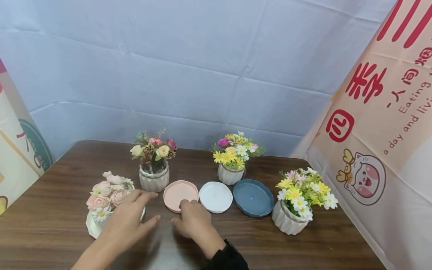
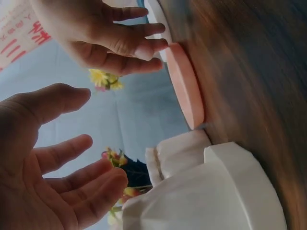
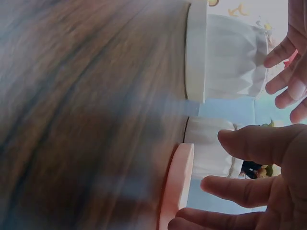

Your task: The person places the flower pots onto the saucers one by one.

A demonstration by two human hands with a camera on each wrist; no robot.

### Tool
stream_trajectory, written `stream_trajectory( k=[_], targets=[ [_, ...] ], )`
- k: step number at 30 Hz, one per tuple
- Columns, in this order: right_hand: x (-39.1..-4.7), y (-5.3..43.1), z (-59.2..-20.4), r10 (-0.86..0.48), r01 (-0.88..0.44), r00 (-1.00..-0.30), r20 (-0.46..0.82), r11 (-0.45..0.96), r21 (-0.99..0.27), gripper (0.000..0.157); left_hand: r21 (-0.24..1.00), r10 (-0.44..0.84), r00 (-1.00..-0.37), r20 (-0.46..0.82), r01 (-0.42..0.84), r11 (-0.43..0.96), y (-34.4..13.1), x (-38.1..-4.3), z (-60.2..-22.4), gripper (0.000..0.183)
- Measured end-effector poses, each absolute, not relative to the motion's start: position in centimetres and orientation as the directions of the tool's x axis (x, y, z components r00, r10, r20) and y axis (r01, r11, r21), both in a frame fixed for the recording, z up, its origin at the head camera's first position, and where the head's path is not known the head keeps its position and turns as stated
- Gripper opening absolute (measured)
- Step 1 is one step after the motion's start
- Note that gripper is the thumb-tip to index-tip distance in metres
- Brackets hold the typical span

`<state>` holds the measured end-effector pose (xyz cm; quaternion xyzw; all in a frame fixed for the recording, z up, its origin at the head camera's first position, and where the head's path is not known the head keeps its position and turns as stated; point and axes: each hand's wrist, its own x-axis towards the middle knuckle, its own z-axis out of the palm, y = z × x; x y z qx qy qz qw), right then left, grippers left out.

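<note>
My left hand (image 1: 127, 217), fingers spread and holding nothing, hovers beside a white pot (image 3: 235, 57) of pale pink flowers (image 1: 109, 191). That pot stands on a white saucer (image 2: 252, 187), partly hidden behind the hand in the head view. My right hand (image 1: 196, 221) is at the near edge of a pink saucer (image 1: 180, 191), with loosely bent fingers and its fingertips right at the rim. Nothing is gripped between its thumb and fingers. To the right of the pink saucer lie a white saucer (image 1: 216, 197) and a blue saucer (image 1: 253, 197), both bare.
Behind the saucers stand a white pot (image 1: 154, 178) with cream and red roses and another pot (image 1: 231, 174) with yellow and white flowers. A third pot (image 1: 290, 219) of daisies is at the right. The wooden table (image 1: 276, 251) meets hanging cloth (image 1: 189, 75) at the back.
</note>
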<state>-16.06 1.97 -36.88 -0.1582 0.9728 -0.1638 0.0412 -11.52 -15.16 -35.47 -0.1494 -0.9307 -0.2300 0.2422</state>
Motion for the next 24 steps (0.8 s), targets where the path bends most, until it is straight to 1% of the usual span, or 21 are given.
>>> stream_trajectory(
  k=[7, 13, 17, 19, 24],
  targets=[
    [-16.4, 2.5, -36.9, -0.3, -0.281, -0.954, 0.003, 0.888, -0.364, 0.033, 0.396, 0.134, -0.874, 0.467, 0.343, 0.852, -14.4, -12.9, -35.9, 0.053],
    [-16.8, 3.0, -37.1, -0.279, -0.264, -0.96, 0.016, 0.888, -0.376, 0.032, 0.46, 0.069, -0.896, 0.438, 0.29, 0.839, -14.2, -14.2, -36.0, 0.065],
    [-17.1, 3.2, -37.3, -0.265, -0.253, -0.964, 0.02, 0.892, -0.374, 0.032, 0.503, 0.032, -0.925, 0.38, 0.236, 0.832, -14.1, -15.0, -35.7, 0.071],
    [-17.2, 3.2, -37.4, -0.262, -0.251, -0.965, 0.022, 0.891, -0.378, 0.032, 0.52, 0.015, -0.938, 0.345, 0.205, 0.829, -14.0, -15.4, -35.6, 0.071],
    [-17.3, 3.2, -37.6, -0.261, -0.253, -0.965, 0.034, 0.884, -0.392, 0.03, 0.535, -0.014, -0.956, 0.292, 0.151, 0.831, -13.7, -16.4, -35.7, 0.075]
  ],
)
